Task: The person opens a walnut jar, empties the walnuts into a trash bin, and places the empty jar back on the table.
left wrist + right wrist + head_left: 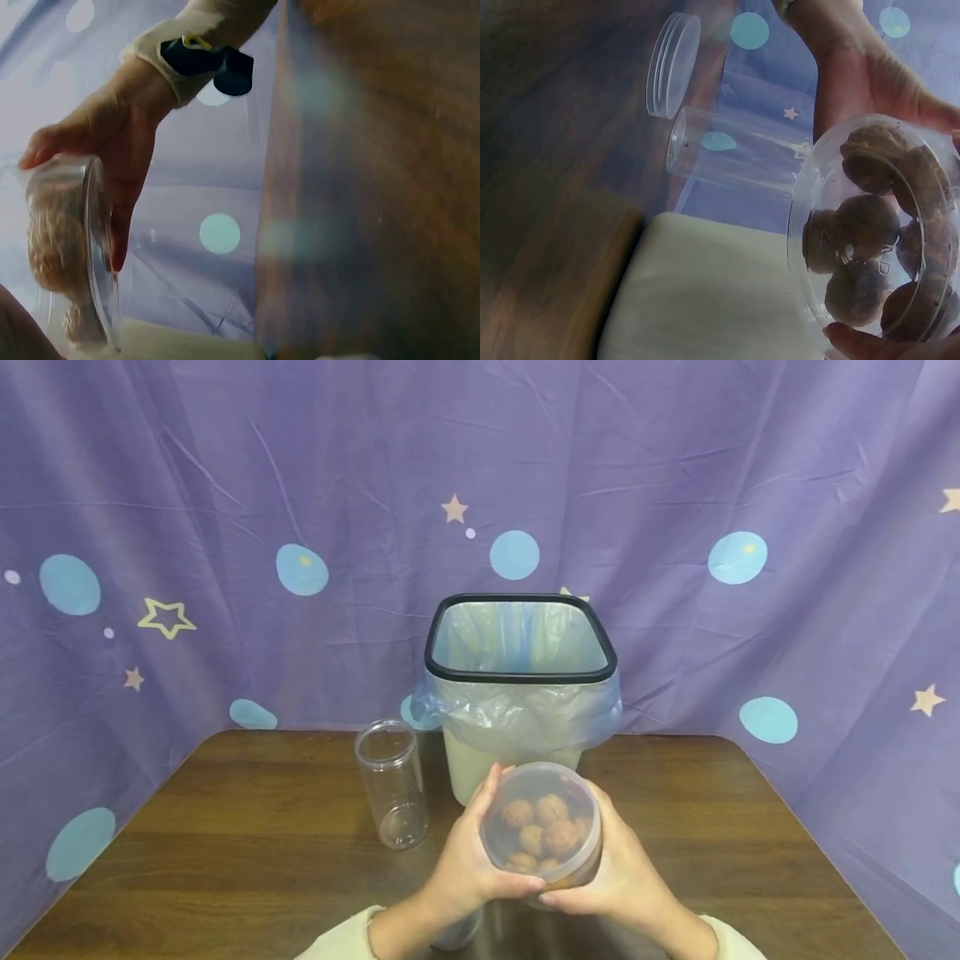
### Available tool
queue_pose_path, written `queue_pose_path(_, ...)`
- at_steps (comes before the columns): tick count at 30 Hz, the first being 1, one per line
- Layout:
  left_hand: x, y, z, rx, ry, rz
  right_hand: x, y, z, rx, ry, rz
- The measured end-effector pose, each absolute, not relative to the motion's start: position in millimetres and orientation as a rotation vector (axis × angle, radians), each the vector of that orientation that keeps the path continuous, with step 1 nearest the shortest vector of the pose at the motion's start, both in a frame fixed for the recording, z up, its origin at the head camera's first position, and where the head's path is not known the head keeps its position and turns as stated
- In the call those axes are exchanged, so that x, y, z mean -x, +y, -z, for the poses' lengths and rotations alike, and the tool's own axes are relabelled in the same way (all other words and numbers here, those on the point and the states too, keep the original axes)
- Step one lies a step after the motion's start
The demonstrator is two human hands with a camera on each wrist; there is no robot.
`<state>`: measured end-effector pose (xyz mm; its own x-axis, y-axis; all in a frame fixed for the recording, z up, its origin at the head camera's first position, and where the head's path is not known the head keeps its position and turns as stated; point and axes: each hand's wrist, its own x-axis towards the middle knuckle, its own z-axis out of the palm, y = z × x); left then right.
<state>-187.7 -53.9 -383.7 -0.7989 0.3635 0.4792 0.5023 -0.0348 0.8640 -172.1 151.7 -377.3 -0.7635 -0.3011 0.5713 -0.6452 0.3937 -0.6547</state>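
The left hand (459,870) and right hand (633,875) grip the tub (540,822), probably light, stiff and slippery, best held round its sides.

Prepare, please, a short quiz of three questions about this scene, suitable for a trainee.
1. True or false: the left hand and the right hand hold the same container.
2. What is inside that container?
3. In the head view, where does the tall clear jar stand?
A) Left of the bin
B) Right of the bin
C) Inside the bin

Key: 1. True. 2. Walnuts. 3. A.
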Motion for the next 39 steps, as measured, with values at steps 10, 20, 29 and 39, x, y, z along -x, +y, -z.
queue_pose_path(10,178.9,-50.3,381.5,0.8,-2.117,2.055,166.3,146.3,380.0,-0.713,-2.315,-1.338)
queue_pose_path(20,173.0,-38.6,383.9,0.522,-2.12,2.094,168.8,139.9,386.8,-0.593,-2.368,-1.329)
queue_pose_path(29,175.1,-29.3,384.2,0.411,-2.093,2.034,173.0,135.9,390.4,-0.526,-2.343,-1.31)
queue_pose_path(39,171.0,-30.3,384.3,0.459,-2.142,1.942,178.6,142.8,395.1,-0.596,-2.316,-1.314)
